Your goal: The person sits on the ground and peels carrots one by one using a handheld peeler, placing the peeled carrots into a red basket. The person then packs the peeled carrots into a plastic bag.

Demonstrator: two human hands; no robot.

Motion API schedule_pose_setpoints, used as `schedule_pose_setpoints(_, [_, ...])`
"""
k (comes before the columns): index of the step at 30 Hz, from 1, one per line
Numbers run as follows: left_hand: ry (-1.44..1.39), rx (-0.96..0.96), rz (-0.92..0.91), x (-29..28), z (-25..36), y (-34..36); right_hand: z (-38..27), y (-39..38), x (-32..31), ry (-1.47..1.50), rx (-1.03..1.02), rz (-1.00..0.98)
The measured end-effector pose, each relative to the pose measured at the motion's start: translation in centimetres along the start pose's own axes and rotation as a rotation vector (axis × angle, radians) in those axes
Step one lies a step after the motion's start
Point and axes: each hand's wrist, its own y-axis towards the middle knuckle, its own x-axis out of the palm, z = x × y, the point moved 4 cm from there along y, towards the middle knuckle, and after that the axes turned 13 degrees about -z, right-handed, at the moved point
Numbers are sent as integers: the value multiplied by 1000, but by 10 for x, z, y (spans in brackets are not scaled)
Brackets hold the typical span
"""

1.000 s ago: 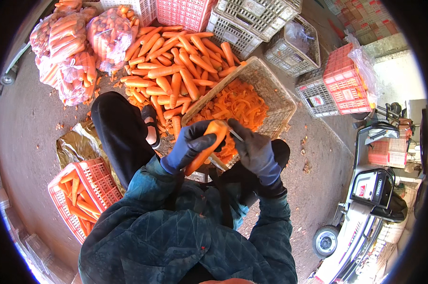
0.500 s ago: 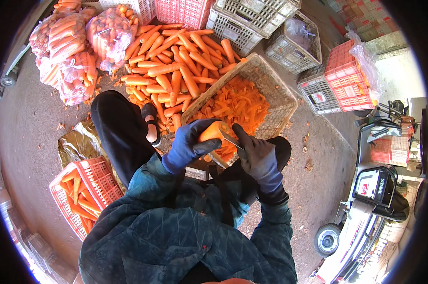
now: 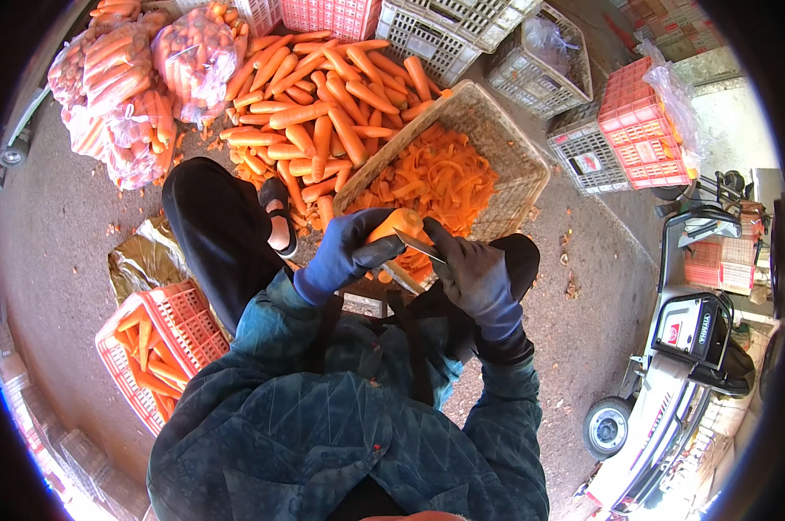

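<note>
My left hand (image 3: 345, 256), in a blue and dark glove, wraps round an orange carrot (image 3: 389, 225), whose rounded end points up to the right. In my gloved right hand (image 3: 472, 276) is a narrow metal blade (image 3: 417, 246), held against that end of the carrot. Just beyond both hands, a worn plastic crate (image 3: 523, 174) holds a heap of orange peelings (image 3: 436, 178). Loose carrots (image 3: 323, 104) are piled on the floor to the left of this crate.
Bagged carrots (image 3: 115, 74) lie at top left. A red crate (image 3: 201, 339) of carrots stands by my left leg, beside crumpled gold sheeting (image 3: 145, 256). Stacked crates (image 3: 636, 130) line the back and right. A white motor vehicle (image 3: 670, 399) is parked at right.
The carrot has been tilted from a steep angle to a flatter one with its end facing my right hand. Both hands have shifted slightly upward in the picture.
</note>
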Motion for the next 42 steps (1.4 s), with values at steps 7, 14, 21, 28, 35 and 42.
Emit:
schedule_pose_setpoints(7, [582, 36, 14, -1, 19, 3, -9, 9, 17, -5, 334, -166])
schedule_pose_setpoints(14, [-104, -74, -149, -1, -2, -1, 13, 37, 47, -68, 39, 112])
schedule_pose_setpoints(21, [509, 255, -139, 6, 32, -7, 149, -10, 92, -155, 617, 24])
schedule_pose_setpoints(28, [-57, 242, -62, 1, 13, 1, 120, -20, 77, 531, 703, 139])
schedule_pose_setpoints(35, [-1029, 157, -11, -20, -19, 41, 153, -89, 72, -42, 753, 111])
schedule_pose_setpoints(42, [-815, 95, 137, -17, -27, 41, 103, -82, 78, 1181, 342, 378])
